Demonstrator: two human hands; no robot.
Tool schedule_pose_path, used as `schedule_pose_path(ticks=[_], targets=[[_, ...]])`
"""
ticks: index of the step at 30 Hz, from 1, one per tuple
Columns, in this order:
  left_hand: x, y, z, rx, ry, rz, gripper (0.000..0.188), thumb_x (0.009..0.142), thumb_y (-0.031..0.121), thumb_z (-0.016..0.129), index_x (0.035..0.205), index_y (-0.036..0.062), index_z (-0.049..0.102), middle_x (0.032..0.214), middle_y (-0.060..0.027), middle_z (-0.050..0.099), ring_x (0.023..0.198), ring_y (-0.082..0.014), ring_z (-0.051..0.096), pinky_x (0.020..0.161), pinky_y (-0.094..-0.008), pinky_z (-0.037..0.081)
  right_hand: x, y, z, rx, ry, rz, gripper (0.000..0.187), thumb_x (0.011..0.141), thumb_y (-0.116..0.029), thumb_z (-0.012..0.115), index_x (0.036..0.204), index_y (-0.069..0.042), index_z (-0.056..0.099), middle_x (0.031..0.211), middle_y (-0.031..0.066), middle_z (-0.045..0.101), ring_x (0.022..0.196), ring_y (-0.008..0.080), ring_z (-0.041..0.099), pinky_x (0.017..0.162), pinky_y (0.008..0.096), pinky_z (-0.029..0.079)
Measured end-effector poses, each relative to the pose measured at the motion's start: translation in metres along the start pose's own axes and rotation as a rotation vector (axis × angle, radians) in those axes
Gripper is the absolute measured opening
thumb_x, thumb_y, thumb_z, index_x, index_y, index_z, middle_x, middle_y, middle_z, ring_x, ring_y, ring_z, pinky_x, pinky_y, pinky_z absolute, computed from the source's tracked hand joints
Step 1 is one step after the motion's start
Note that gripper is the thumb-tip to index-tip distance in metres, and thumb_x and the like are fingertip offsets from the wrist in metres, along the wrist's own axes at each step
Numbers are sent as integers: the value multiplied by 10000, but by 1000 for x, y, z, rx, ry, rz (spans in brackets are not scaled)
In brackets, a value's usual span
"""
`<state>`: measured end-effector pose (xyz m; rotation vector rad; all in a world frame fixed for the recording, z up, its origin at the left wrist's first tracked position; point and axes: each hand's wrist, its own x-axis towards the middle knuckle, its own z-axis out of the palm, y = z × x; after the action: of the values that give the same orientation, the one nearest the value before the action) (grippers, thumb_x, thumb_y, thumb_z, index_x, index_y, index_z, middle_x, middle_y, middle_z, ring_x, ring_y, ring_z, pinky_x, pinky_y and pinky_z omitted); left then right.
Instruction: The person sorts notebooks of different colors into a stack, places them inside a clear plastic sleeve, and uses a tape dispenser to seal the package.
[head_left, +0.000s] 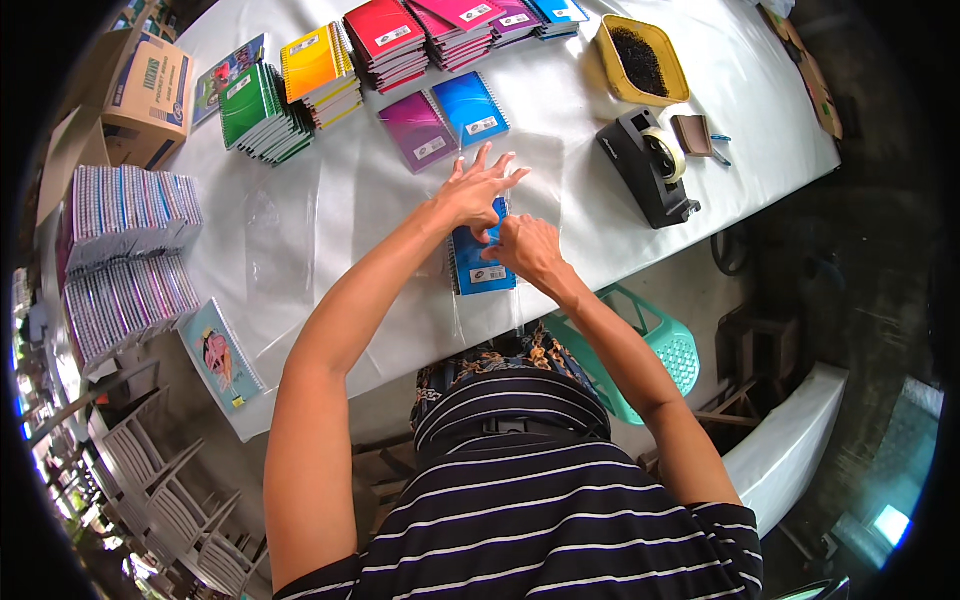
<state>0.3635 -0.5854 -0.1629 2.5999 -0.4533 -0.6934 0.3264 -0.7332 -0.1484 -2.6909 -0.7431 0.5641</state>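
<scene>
A small blue spiral notebook lies near the table's front edge, with what looks like clear plastic film around it. My left hand rests over its upper part, fingers spread and pointing away from me. On the notebook's right side, my right hand has its fingers curled in; whatever they pinch is hidden. Just beyond my hands lie a purple notebook and another blue notebook, side by side. Clear plastic lies flat on the table to the left.
Stacks of green, yellow and red notebooks line the far side. At right stand a tape dispenser and a yellow tub of black pieces. Bundled notebooks and a cardboard box fill the left.
</scene>
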Motion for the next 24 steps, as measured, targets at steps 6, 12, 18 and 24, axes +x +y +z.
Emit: schedule_pose_path(ticks=[6,12,18,24], targets=[[-10,3,-10,115,69,22,1193,477,216,871,1492,303,250,1568,-88,196,1453,-379,30,1101,-671,129,0,7,-13,-200,-152,10,590,646,-634,725,739,-51,709,717,149,679,694,312,684,582,422,519],[-81,-39,58,-86,1029,-396,614,929,418,539,1438,121,366,1531,-188,224,1423,-415,125,1070,-663,156,-8,45,27,452,-81,82,928,674,-663,720,1313,-43,458,1203,306,497,1042,418,584,842,453,502],[-103,-2,98,-294,468,-371,570,962,437,479,1364,32,472,1467,-234,333,1410,-400,187,1109,-552,194,-15,47,56,617,105,-7,870,702,-451,816,1339,-64,368,1195,247,479,1060,375,544,861,477,488],[-136,30,100,-1416,820,-5,880,741,-62,744,1474,27,265,1432,-134,438,1231,-185,489,1015,-294,435,-48,9,0,1022,148,-276,996,617,-87,882,1361,-120,221,1298,150,445,1205,260,470,999,401,427]])
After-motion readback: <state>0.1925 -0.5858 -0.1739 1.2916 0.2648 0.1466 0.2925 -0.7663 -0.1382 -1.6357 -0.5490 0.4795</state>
